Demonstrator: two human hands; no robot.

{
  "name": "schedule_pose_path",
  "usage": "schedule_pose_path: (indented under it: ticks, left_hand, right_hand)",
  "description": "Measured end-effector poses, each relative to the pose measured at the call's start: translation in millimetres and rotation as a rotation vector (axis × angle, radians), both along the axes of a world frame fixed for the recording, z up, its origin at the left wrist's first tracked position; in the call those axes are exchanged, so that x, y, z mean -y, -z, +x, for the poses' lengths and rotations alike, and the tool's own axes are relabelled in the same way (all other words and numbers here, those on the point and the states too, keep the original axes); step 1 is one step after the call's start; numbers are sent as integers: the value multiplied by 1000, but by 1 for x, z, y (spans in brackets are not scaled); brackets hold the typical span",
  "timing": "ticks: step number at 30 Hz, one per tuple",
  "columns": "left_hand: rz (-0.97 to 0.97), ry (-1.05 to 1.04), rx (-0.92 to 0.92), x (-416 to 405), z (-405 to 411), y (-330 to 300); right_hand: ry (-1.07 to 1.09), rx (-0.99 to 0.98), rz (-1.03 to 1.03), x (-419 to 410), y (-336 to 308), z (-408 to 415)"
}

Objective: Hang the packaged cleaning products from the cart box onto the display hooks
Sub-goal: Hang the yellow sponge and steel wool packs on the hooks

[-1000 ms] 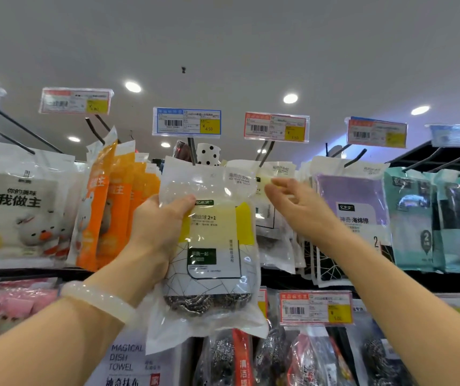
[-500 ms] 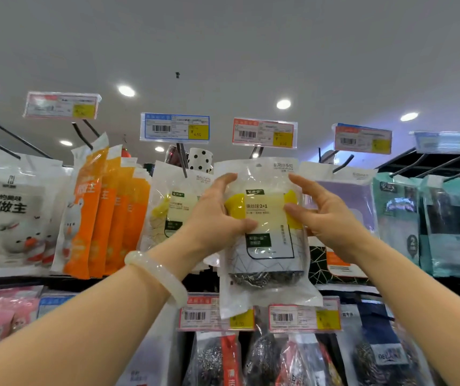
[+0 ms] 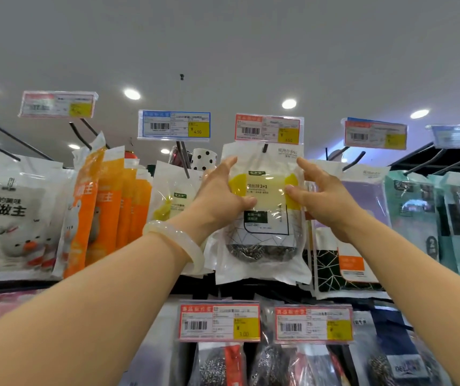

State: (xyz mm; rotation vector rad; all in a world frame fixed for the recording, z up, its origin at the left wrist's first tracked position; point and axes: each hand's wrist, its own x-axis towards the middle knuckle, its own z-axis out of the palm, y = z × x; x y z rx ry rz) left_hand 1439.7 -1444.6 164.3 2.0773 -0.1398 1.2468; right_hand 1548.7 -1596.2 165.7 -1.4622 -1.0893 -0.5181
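Seating pack on hook: clasped in left grip, steadied by straight-fingered right grip; likely needed next: sliding back, then release.

Grey ceiling, round recessed lights

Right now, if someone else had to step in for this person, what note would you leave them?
Left hand: grips the scourer pack at its left edge, thumb on the front.
Right hand: fingers outstretched, thumb touching the pack's right edge.
Pack: raised under the red price tag, hook tip showing at its top hole.
Done: pack looks threaded on.
Left: push it back, let go, fetch the next; cart box out of view.
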Motion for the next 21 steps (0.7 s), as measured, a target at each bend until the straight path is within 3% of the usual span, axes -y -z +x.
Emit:
schedule_pose_path:
  ticks: [4,8,14,21]
  left_hand:
    - [53,-104,-42,-6,7,9]
    - [52,-71,-69,-9,8,18]
    - [24,209,-261,-14,10,33]
    - [123,33,-222,-9,13,40]
  right_hand:
    - [154,8,-58,-8,4,2]
    - [340,230,-188,-19,15,-4]
    - [321,129,-388,-26,26,1]
    - [283,162,-333,-24,36,0]
